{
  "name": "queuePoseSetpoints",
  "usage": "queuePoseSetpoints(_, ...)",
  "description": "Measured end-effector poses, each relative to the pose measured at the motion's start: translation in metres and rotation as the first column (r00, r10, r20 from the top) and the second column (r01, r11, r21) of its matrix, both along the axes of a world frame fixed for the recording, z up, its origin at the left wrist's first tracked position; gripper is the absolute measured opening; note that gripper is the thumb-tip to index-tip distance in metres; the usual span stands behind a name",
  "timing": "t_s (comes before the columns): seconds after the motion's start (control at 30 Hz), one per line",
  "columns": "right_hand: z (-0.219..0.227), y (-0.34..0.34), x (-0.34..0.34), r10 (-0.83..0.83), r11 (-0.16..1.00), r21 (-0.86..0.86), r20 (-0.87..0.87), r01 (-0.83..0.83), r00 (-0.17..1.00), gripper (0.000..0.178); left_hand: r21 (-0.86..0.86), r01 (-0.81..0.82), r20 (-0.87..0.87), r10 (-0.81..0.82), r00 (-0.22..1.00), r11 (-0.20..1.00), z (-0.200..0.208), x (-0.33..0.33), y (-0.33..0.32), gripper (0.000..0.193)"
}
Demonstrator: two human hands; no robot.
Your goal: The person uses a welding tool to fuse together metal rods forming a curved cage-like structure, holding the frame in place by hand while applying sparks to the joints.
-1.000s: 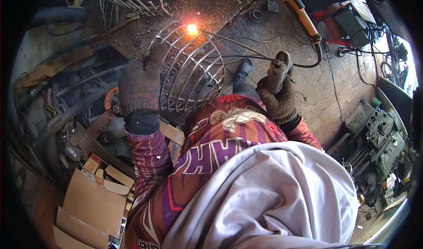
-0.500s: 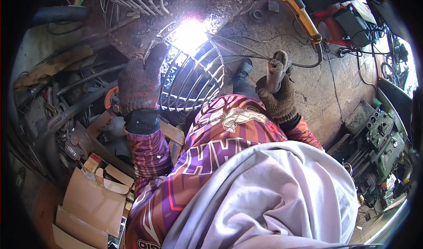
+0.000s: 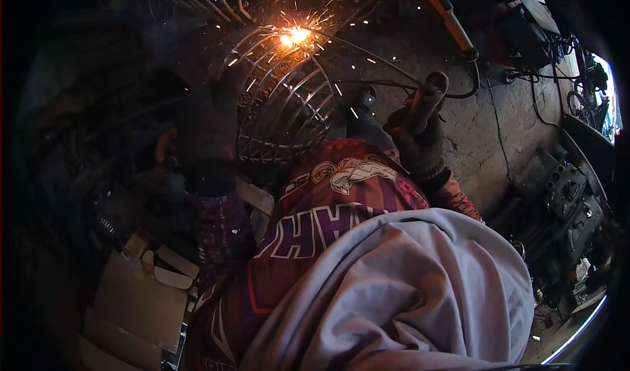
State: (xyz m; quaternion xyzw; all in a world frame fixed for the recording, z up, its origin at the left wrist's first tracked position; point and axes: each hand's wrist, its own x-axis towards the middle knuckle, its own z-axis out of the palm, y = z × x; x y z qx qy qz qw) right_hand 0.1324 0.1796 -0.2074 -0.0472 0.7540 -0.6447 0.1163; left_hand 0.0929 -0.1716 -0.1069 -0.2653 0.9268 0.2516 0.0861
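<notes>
A rounded cage of metal bars [image 3: 293, 90] stands at the upper middle. Orange sparks and a bright glow burst from its top edge. My left hand [image 3: 209, 118], in a dark knitted glove, is at the cage's left side and appears closed on its edge; shadow hides most of its fingers. My right hand [image 3: 420, 135], gloved too, is wrapped round a welding electrode holder [image 3: 430, 94]. From the holder a thin welding rod [image 3: 371, 57] slants up and left to the glowing spot on the cage.
An angle grinder [image 3: 446, 13] lies at the upper right, near a dark machine with cables [image 3: 525, 36]. Cardboard boxes [image 3: 138, 299] are at the lower left. Greasy metal machine parts [image 3: 571, 200] lie at the right. Several short metal rods [image 3: 216, 9] rest beyond the cage.
The white-blue glare at the cage's top has shrunk to an orange glow with flying sparks. The whole scene has darkened. My right hand and the holder have shifted slightly right.
</notes>
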Motion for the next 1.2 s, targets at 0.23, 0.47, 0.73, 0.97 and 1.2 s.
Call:
queuePoseSetpoints(0.23, 0.002, 0.004, -0.002, 0.044, 0.995, 0.081, 0.065, -0.049, 0.997, 0.059, 0.056, -0.019, -0.064, 0.023, 0.998, 0.998, -0.01, 0.007, -0.006, 0.066)
queuePoseSetpoints(0.47, 0.011, -0.003, -0.002, -0.048, 0.997, 0.069, 0.132, 0.04, 0.99, 0.041, 0.072, -0.046, -0.113, 0.054, 0.992, 0.996, -0.009, 0.01, 0.0, 0.067)
queuePoseSetpoints(0.73, 0.007, -0.002, 0.0, -0.067, 0.997, -0.031, 0.128, 0.072, 0.989, 0.043, 0.123, -0.024, -0.301, 0.06, 0.952, 0.992, -0.029, 0.022, 0.001, 0.057)
queuePoseSetpoints(0.97, 0.003, 0.002, 0.003, -0.05, 0.998, -0.023, 0.148, 0.054, 0.988, 0.043, 0.191, -0.064, -0.317, 0.123, 0.94, 0.98, -0.049, 0.03, -0.003, 0.054)
queuePoseSetpoints(1.2, 0.006, 0.0, 0.001, -0.06, 0.996, -0.056, 0.159, 0.07, 0.985, 0.043, 0.142, -0.033, -0.313, 0.076, 0.947, 0.989, -0.048, 0.031, -0.002, 0.058)
